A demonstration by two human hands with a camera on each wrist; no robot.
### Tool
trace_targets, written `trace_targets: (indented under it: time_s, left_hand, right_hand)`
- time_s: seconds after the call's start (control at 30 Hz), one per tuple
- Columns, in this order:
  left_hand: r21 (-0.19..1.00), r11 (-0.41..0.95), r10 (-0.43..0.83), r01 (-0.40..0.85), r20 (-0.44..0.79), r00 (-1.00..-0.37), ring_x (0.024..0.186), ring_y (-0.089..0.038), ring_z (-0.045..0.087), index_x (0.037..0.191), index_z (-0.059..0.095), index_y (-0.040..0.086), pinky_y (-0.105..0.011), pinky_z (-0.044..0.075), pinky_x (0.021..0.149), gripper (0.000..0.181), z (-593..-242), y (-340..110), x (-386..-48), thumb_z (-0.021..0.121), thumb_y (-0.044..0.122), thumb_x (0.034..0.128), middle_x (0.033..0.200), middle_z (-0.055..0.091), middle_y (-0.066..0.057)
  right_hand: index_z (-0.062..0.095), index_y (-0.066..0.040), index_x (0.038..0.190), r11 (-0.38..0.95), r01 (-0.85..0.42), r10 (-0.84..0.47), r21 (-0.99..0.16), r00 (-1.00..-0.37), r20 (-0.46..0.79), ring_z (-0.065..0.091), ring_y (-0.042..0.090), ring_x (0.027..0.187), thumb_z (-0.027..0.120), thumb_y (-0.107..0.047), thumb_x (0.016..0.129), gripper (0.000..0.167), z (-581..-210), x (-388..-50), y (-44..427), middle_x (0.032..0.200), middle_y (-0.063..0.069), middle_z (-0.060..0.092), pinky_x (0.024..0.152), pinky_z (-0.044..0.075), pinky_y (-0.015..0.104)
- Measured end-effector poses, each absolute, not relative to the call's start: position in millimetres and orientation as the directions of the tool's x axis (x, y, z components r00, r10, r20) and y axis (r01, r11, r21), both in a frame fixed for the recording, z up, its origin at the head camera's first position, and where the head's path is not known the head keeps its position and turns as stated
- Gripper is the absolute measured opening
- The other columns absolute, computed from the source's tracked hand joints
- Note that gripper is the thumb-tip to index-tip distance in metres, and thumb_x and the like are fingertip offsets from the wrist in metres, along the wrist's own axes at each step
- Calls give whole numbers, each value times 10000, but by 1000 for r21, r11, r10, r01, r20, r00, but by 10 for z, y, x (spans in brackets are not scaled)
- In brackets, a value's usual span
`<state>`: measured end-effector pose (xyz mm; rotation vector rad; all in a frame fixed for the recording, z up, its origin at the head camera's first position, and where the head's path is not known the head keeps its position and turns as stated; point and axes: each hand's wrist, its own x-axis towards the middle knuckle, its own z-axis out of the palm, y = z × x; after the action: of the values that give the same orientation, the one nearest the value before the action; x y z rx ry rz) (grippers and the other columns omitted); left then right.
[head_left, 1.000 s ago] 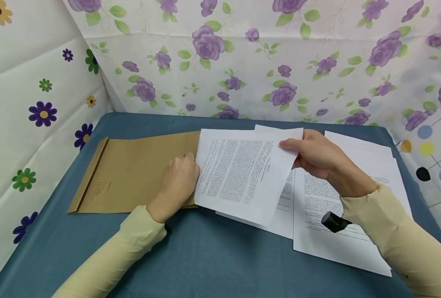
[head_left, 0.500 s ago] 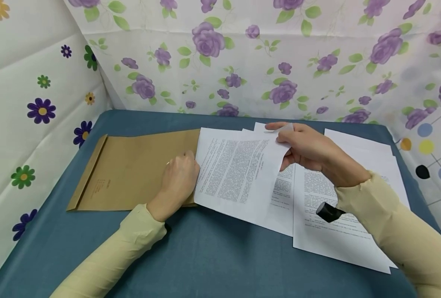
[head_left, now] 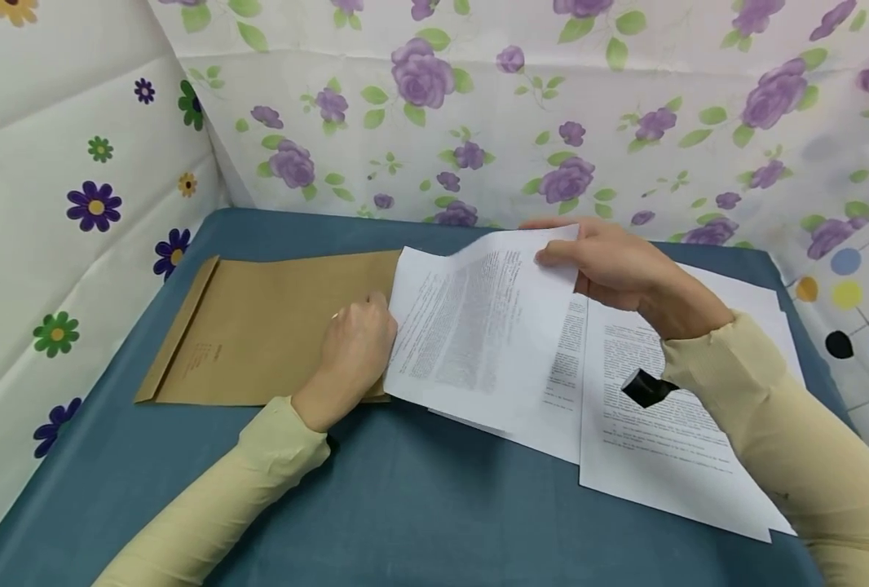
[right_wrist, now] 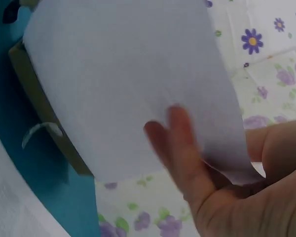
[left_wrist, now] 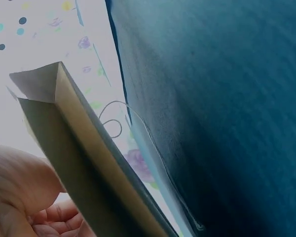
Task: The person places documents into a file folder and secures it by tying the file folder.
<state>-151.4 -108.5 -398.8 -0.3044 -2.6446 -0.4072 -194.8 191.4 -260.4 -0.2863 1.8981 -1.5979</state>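
Observation:
A brown paper envelope (head_left: 280, 326) with a folded end at its left lies on the table. My left hand (head_left: 357, 342) grips it at its right end, fingers curled. The left wrist view shows the envelope's gusseted side (left_wrist: 103, 163) standing apart, with the hand (left_wrist: 24, 197) beside it. My right hand (head_left: 625, 265) pinches a printed white sheet (head_left: 471, 326) near its upper right corner, and the sheet is raised and bent. Its left edge meets the envelope's right end; I cannot tell whether any of it is inside. In the right wrist view, fingers (right_wrist: 187, 163) spread behind the sheet (right_wrist: 123, 89).
More printed sheets (head_left: 669, 408) lie overlapping at the right, under my right forearm. A thin string (left_wrist: 143, 121) hangs by the envelope. The blue tablecloth (head_left: 405, 505) stretches along the front, and a flowered curtain (head_left: 478, 106) rises behind the table.
My right hand has lifted the sheet's right end, shifting its grip along the corner, and the sheet now bows upward. My left hand has stayed on the envelope.

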Motion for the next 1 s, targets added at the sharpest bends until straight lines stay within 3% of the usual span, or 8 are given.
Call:
trace_targets:
  time_s: [0.17,0.3,0.43,0.57,1.0]
  left_hand:
    - [236,924,154,301,491,-857,428,-181,403,613,389,64,-339,326,372,365,-4001,-1092,-1522,536,-106,901,526,320,-41]
    - [238,922,153,306,502,-851,424,-214,463,620,414,49,-362,373,371,340,-4003,-1108,-1531,547,-113,887,528,348,-62]
    - [249,921,143,300,501,-854,451,-293,561,634,446,32,-419,451,384,312,-3982,-1116,-1532,547,-106,895,544,409,-110]
    - [290,916,115,279,476,-872,469,-329,562,646,445,35,-451,458,404,299,-3956,-1134,-1536,557,-79,899,564,422,-125]
    - [268,928,124,259,433,-893,496,-336,575,668,486,13,-450,464,424,275,-4016,-1117,-1510,559,-55,924,596,455,-136]
  right_hand:
    - [514,46,1452,70,324,-507,-944,-803,-313,738,265,987,517,-100,1069,410,-2672,-1918,1885,1210,169,715,740,603,371]
    - [527,88,1426,13,346,-443,-938,-839,-316,743,246,979,517,-64,1065,392,-2694,-1853,1793,1178,152,731,731,604,344]
    - [433,12,1523,71,346,-392,-936,-853,-345,739,255,997,469,-21,1060,465,-2679,-1803,1761,1247,157,696,743,610,371]
    - [407,-66,1565,155,317,-399,-936,-846,-352,729,283,1043,433,9,1046,525,-2647,-1772,1803,1351,206,635,787,607,410]
    - [369,-46,1580,245,249,-455,-937,-824,-338,722,257,1049,373,19,1034,550,-2654,-1913,1826,1374,238,605,807,601,390]
